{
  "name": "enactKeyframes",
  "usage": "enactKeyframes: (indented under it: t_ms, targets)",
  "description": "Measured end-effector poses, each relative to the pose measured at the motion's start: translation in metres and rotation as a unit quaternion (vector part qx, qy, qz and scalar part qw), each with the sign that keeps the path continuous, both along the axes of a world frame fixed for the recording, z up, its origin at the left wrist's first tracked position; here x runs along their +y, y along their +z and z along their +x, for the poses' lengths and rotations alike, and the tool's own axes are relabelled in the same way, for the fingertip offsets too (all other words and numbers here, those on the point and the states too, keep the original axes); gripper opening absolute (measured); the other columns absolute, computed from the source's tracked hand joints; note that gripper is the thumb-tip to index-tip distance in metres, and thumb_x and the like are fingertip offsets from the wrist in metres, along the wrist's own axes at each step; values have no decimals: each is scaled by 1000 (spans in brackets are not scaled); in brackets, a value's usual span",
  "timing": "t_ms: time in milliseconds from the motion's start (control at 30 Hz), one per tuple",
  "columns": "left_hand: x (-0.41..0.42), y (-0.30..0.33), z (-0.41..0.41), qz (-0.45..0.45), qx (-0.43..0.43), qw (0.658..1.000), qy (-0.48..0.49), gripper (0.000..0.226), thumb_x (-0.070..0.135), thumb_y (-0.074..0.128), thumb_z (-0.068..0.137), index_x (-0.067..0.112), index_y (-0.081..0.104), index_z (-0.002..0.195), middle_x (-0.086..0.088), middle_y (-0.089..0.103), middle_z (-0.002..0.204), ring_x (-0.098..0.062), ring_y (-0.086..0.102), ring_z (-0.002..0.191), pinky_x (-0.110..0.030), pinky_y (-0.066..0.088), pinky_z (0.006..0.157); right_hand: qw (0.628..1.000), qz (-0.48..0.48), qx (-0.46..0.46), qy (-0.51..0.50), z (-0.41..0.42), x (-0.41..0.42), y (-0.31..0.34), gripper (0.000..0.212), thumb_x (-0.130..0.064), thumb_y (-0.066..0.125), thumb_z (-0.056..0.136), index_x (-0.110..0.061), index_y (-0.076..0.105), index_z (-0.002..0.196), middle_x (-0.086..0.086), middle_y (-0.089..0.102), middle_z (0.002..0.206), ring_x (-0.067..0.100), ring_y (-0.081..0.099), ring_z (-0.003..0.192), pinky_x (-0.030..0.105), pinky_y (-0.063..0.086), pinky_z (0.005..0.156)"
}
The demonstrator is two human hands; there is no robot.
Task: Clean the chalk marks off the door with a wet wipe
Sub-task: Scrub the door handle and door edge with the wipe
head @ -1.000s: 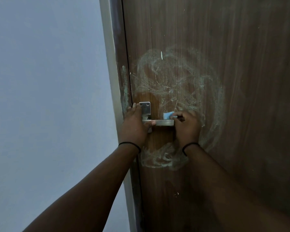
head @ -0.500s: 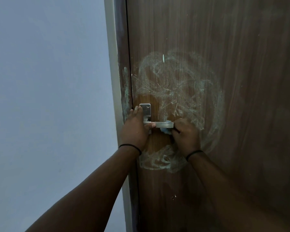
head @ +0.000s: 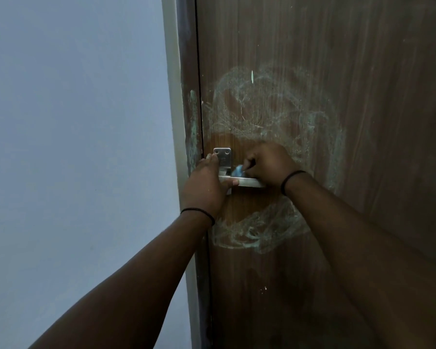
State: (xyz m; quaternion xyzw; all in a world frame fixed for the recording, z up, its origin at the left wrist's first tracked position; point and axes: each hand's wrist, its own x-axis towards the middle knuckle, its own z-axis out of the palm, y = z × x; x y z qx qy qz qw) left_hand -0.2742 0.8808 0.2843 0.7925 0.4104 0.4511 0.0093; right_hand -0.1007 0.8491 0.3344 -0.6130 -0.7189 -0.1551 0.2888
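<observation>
A brown wooden door [head: 337, 59] carries pale greenish chalk smears [head: 267, 109] in a ring around the handle, with a thicker patch [head: 257, 230] below it. My left hand [head: 207, 185] grips the silver lever handle [head: 249, 183] near its square plate [head: 222, 157], thumb under the bar. My right hand [head: 269, 162] sits just above the lever and holds a bunched light-blue wet wipe [head: 238, 170] against the door. Most of the wipe is hidden under my fingers. The wood right around the handle looks darker and wiped.
The door frame [head: 186, 122] on the left has a greenish chalk streak [head: 193, 127] along its edge. A plain pale wall [head: 73, 122] fills the left side. A few white specks [head: 265, 288] sit lower on the door.
My right hand with the wipe dropped below the lever's end, then rose above the lever and shifted left toward the plate. My left hand stayed on the handle.
</observation>
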Motion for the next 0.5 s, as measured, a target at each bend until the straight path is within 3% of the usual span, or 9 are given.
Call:
enactKeyframes:
  t_ms: [133, 200, 333, 500]
  targets:
    - [0, -1, 1, 8, 13, 1000, 4, 64, 44, 69, 85, 13, 48, 136, -8, 55, 139, -26, 56, 121, -42, 52, 97, 996, -52, -28, -64, -4, 1, 12, 13, -12, 74, 74, -20, 70, 65, -8, 68, 70, 9, 63, 69, 22, 47, 60]
    - [0, -1, 1, 12, 14, 1000, 1, 62, 44, 68, 86, 14, 48, 137, -8, 55, 139, -26, 56, 122, -41, 51, 97, 998, 10, -16, -54, -9, 0, 11, 8, -15, 72, 76, -20, 71, 71, -3, 69, 75, 13, 62, 72, 28, 51, 66]
    - [1, -2, 2, 19, 2, 1000, -11, 60, 41, 68, 86, 14, 48, 136, -9, 55, 140, -27, 57, 121, -38, 50, 95, 978, 192, 76, -10, -12, 1, 15, 9, -14, 64, 81, -19, 65, 73, -2, 63, 80, 13, 55, 74, 27, 44, 64]
    - [2, -3, 2, 19, -19, 999, -17, 64, 39, 69, 86, 16, 46, 140, -8, 55, 140, -27, 57, 120, -36, 48, 94, 999, 33, -32, -14, -18, 5, -3, 12, -13, 68, 80, -21, 69, 71, -4, 61, 80, 15, 59, 77, 26, 44, 64]
